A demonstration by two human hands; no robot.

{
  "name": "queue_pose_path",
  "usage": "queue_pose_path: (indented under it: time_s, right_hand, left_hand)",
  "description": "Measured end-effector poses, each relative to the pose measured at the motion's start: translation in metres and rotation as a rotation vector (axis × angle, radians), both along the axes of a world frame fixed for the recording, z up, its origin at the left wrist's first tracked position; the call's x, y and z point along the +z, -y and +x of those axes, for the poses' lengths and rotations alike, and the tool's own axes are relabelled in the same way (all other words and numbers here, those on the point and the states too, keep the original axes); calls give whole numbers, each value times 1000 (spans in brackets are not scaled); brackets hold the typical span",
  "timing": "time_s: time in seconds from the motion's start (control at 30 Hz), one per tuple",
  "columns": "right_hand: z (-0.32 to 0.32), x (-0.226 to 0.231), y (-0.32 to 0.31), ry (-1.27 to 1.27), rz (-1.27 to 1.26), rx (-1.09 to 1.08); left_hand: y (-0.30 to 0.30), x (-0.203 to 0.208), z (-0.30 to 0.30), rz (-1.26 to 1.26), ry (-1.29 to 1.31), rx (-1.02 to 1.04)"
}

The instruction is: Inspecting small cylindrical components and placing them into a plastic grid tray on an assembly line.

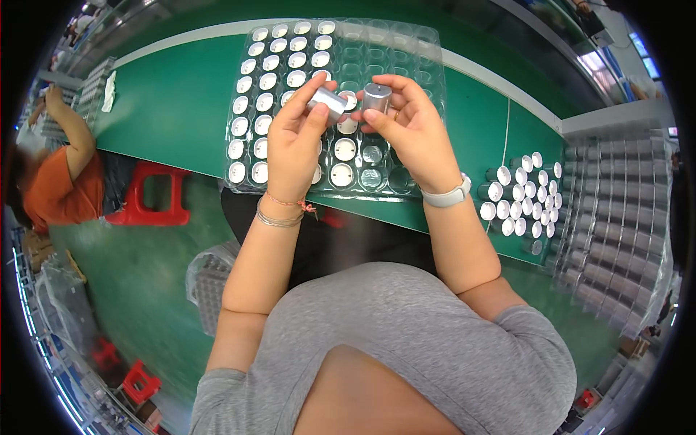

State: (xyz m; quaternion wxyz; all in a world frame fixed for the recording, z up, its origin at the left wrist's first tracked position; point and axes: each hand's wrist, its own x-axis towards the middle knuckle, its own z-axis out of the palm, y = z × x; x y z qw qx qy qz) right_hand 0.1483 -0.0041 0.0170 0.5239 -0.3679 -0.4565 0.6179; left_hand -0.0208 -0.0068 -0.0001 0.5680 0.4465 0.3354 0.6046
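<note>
My left hand (291, 156) pinches a silver metal cylinder (328, 104), tilted, between thumb and fingers. A second silver cylinder (376, 98), nearly upright with a small pin on its top, is gripped between my right hand's (424, 141) thumb and fingers. Both hands are raised over a clear plastic tray (415, 61) on the green table. Cylinders with white round ends (342, 175) fill the tray's left and middle columns. The pockets in its right columns hold none. My hands hide some of the middle pockets.
A cluster of white-ended cylinders (528, 192) stands on the table at right. Beyond it rises a tall stack of clear trays (612, 232). At far left sits a co-worker in an orange top (64, 187), near a red stool (145, 210) and a white cloth (109, 91) on the table.
</note>
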Motion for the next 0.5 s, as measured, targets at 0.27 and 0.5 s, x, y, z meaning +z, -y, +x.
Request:
queue_pose_path:
  time_s: [0.27, 0.5]
  right_hand:
    - [0, -4, 0, 67, 87, -21]
    - [-1, -3, -1, -94, 39, 18]
  left_hand:
    - [-9, -18, -8, 22, -100, -89]
    - [-3, -3, 0, 57, -69, -43]
